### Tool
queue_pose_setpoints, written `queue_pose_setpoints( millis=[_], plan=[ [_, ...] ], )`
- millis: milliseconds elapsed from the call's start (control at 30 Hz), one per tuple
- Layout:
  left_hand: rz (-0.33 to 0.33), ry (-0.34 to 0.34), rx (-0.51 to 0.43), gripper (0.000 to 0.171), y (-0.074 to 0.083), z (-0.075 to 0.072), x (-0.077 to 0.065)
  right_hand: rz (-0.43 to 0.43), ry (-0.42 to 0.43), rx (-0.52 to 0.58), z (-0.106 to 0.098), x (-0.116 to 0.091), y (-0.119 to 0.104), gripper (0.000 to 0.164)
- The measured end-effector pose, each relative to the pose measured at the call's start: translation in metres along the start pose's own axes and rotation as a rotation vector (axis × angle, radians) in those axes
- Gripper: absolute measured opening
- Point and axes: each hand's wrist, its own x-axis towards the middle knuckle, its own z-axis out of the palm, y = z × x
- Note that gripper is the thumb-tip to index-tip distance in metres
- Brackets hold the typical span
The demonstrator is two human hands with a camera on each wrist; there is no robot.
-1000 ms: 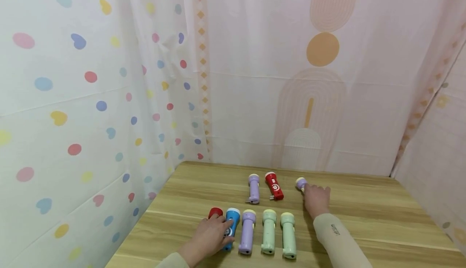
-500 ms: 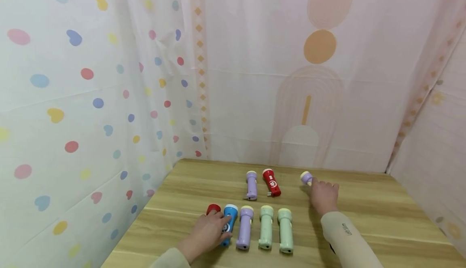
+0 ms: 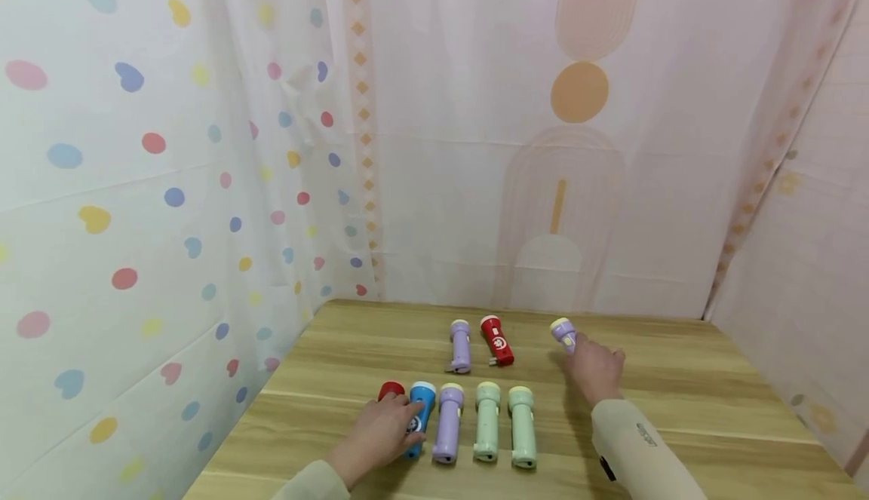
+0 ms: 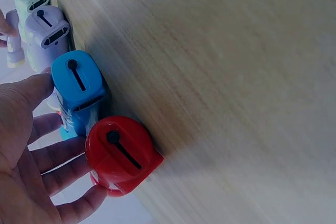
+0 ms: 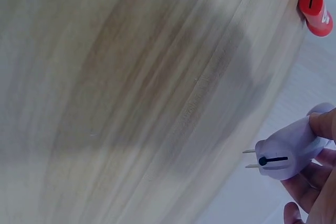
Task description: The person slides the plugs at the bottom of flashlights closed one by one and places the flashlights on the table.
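Note:
My right hand (image 3: 597, 368) grips a purple flashlight (image 3: 562, 330) at the table's back right, its cream-rimmed head tilted away to the left. In the right wrist view, two metal plug prongs stick out of the tail of this flashlight (image 5: 289, 148), with thumb and fingers around its body. My left hand (image 3: 383, 432) rests across a red flashlight (image 3: 391, 389) and a blue flashlight (image 3: 422, 394) in the front row. The left wrist view shows the thumb at the side of the blue one (image 4: 77, 80) and fingertips touching the red one (image 4: 121, 153).
The front row continues rightward with a purple flashlight (image 3: 448, 424) and two green flashlights (image 3: 487, 424). Behind them lie another purple flashlight (image 3: 460, 345) and a red flashlight (image 3: 498, 342), prongs out. Patterned curtains (image 3: 434, 221) border the wooden table (image 3: 679, 409).
My right hand has carried the purple flashlight right and slightly back, away from the rear red one, and more of its body shows. My left hand keeps its place; the head view has shifted slightly.

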Motion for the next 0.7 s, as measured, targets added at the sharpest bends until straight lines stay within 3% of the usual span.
queue_pose_setpoints(
  millis=[333,600,700],
  plan=[
    [0.014,0.026,-0.018,0.046,-0.001,0.000,-0.001,0.122,-0.028,0.250,-0.006,-0.014,-0.003,0.043],
    [0.061,0.174,0.005,0.027,0.001,-0.002,0.003,0.206,-0.084,0.548,-0.015,-0.024,-0.013,0.053],
    [0.059,0.189,0.007,0.028,0.004,-0.004,0.005,0.262,-0.110,0.656,-0.015,-0.027,-0.014,0.054]
  ],
)
